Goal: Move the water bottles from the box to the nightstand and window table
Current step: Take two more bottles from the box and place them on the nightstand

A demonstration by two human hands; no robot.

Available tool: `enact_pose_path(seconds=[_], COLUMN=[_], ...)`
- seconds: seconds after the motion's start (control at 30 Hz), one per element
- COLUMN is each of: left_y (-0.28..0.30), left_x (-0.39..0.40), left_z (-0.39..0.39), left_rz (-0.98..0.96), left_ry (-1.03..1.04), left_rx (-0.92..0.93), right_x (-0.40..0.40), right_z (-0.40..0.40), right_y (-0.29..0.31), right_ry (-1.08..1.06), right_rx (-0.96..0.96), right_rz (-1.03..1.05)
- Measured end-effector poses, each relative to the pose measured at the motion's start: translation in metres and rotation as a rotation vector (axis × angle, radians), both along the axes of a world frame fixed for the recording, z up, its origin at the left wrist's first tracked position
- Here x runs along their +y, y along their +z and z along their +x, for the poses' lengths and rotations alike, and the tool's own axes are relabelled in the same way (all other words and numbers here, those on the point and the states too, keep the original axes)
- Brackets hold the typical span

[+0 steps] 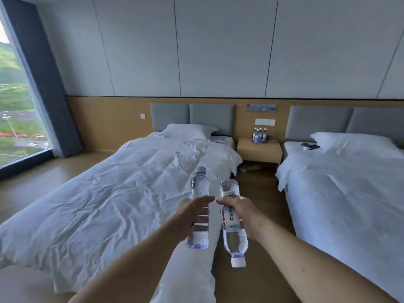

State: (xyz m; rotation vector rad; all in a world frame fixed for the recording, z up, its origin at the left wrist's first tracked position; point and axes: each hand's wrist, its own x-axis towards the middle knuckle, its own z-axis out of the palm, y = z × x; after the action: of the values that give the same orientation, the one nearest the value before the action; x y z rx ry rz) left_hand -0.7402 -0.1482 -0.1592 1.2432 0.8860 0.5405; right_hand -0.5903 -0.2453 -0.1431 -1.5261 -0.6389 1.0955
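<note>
The left hand (192, 213) grasps an upright water bottle (199, 206), cap up; beside it the right hand (242, 213) grasps an inverted water bottle (232, 221), cap down. Far beyond both, past the beds, the nightstand (259, 150) carries four bottles (259, 135).

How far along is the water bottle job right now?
Done: a cluster of bottles stands on the nightstand. In hand: the left hand and right hand each grip one bottle. Left: placing these two; the box and window table aren't in view.
</note>
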Motion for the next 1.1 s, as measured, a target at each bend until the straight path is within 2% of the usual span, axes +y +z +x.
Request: enact_pose_path(seconds=[0.23,0.43,0.73,1.1], left_y=[0.012,0.003,-0.017,-0.013], left_x=[0.082,0.131,0.206,0.298], left_z=[0.089,0.167,0.323,0.501], left_rz=[0.01,-0.014,0.03,0.008], left_ry=[-0.21,-0.276,-0.291,-0.185], left_rx=[-0.014,0.037,0.114,0.185], right_x=[0.054,0.093,0.171,0.263], right_z=[0.065,0.136,0.295,0.476], right_y=[-0.002,-0.019,-0.04,-0.039], right_ry=[-0.164,-0.301,-0.326,-0.295], right_rx=[-0.026,-0.014,0.0,0.047], right_rz=[-0.03,-0.067,-0.061,-0.116])
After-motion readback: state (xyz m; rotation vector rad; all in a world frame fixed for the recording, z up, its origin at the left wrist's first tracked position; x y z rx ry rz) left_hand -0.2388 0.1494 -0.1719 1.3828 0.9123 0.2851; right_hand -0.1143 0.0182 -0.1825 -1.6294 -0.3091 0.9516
